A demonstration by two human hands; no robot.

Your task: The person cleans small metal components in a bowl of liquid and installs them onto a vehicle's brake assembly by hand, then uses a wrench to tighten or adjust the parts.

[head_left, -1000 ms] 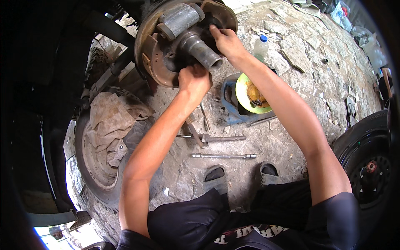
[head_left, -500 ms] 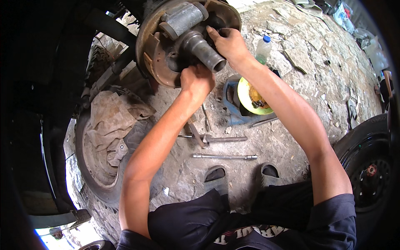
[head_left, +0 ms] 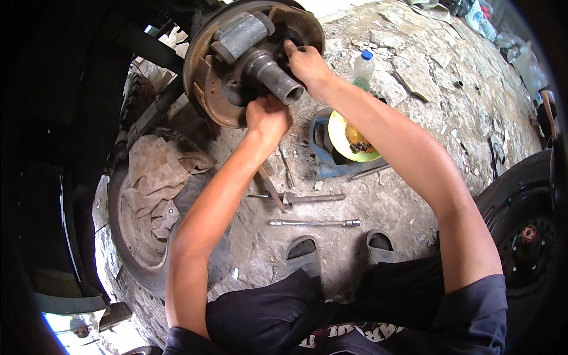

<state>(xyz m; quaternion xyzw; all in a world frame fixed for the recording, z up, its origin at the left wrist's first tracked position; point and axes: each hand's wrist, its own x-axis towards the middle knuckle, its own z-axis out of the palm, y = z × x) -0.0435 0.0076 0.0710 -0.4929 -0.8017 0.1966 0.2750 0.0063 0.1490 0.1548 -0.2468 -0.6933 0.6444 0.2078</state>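
A round, rusty brake backing plate [head_left: 219,97] stands at the top of the view, with a grey wheel cylinder [head_left: 242,38] on its upper part. From its middle a bare metal axle spindle [head_left: 277,80] sticks out toward me. My left hand [head_left: 269,120] is closed just below the spindle, at the plate's lower edge; its fingertips are hidden. On the spindle's right side, my right hand [head_left: 307,64] reaches to the plate's face with thumb and fingers bent inward. Whatever either hand grips is too hidden to make out.
Below lie a hammer [head_left: 313,198], a chrome bar [head_left: 313,223] and a thin rod [head_left: 288,165]. A yellow bowl [head_left: 338,137] with small dark parts sits on a blue container [head_left: 322,168], near a plastic bottle [head_left: 363,70]. Cloth [head_left: 155,177] covers a tyre at left; a wheel [head_left: 520,225] stands right.
The whole view has shifted slightly, so the plate and tools appear a little farther left. Both hands stay at about the same spots on the plate.
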